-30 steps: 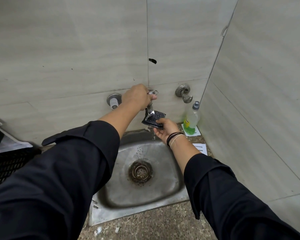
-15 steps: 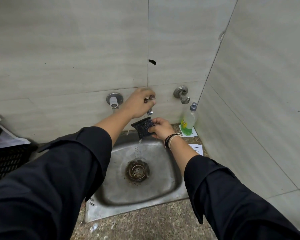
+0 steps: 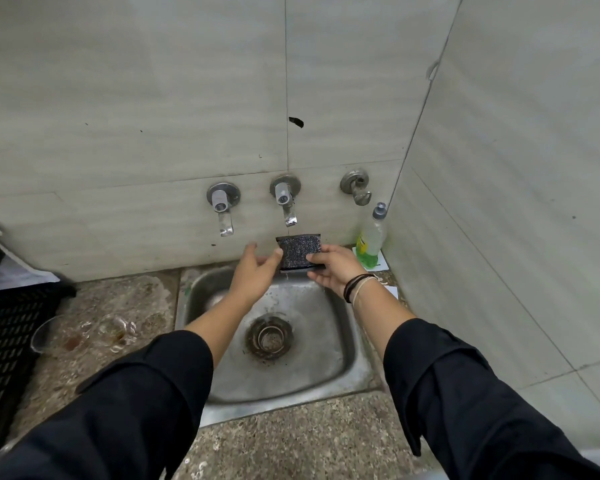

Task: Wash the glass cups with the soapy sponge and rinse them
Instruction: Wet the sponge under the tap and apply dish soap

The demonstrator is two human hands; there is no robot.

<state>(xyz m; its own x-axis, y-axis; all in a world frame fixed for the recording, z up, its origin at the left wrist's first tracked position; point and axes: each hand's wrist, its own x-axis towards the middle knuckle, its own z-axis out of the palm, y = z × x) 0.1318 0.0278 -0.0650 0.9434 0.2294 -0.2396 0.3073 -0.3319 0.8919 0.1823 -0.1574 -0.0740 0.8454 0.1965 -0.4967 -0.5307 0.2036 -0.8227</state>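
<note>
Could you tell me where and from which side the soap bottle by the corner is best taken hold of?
Probably round the middle of the soap bottle, from its front-left side. It stands upright with the right wall close behind and the counter open toward the sink, and its straight body gives curled fingers more hold than the narrow grey cap.

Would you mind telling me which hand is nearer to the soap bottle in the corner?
Right. The right hand, holding the sponge, is just left of the soap bottle; the left hand lies farther left, beyond the sponge.
</note>
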